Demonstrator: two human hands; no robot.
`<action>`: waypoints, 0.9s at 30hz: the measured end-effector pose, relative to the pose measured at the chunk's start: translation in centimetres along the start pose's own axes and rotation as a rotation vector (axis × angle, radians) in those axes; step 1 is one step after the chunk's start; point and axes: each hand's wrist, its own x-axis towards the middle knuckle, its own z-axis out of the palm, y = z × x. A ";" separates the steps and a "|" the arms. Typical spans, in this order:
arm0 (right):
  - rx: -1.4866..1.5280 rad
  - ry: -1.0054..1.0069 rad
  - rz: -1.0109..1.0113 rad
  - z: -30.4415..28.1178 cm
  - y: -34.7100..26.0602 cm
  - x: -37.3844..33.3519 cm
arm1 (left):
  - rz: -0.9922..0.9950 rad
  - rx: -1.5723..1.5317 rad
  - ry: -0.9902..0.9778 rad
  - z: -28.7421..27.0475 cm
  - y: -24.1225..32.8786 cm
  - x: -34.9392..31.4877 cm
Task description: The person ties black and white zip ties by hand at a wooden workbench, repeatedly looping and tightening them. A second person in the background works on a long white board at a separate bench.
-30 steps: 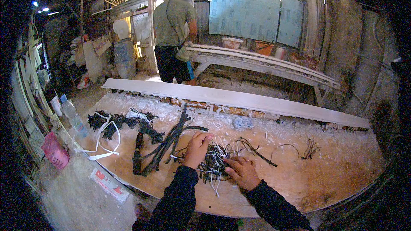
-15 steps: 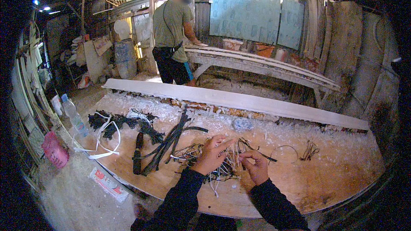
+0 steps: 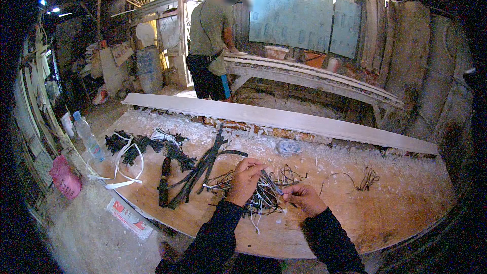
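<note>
My left hand [image 3: 245, 181] is closed, pinching one end of a thin dark strip [image 3: 272, 182]. Its lower end lies between the fingertips of my right hand [image 3: 305, 200], also closed, so the strip slants between them. Beneath and around both hands spreads a tangled heap of black and white strings [image 3: 263, 202] on the wooden tabletop [image 3: 365, 213]. Left of the heap lie several long black strips [image 3: 203, 165], crossing one another. Beside them is a dark, stick-like thing [image 3: 164, 182] whose kind I cannot make out.
Bundles of black ties [image 3: 133, 145] and a white strap [image 3: 139, 165] lie at the table's left. A long white moulding [image 3: 274, 119] borders its far side. A bottle [image 3: 87, 137] stands by the left edge. Across the room a person [image 3: 208, 35] works at a bench [image 3: 309, 73].
The dark strip has come up out of the heap and now spans both hands. My right hand has turned and dropped slightly. The other person has shifted a little to the right.
</note>
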 end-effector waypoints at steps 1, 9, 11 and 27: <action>-0.110 -0.025 0.037 -0.3 0.0 -0.1 | 0.015 -0.001 0.002 -0.2 0.1 0.1; 0.423 -0.053 -0.230 -2.1 -0.2 -0.6 | 0.039 0.028 0.074 -0.8 0.0 0.4; 0.509 -0.058 -0.317 -2.5 -0.4 -0.5 | 0.000 -0.005 0.045 -0.8 -0.1 0.3; 0.988 -0.054 -0.606 -4.4 -1.5 -1.3 | 0.017 0.105 0.123 -0.4 -2.1 0.0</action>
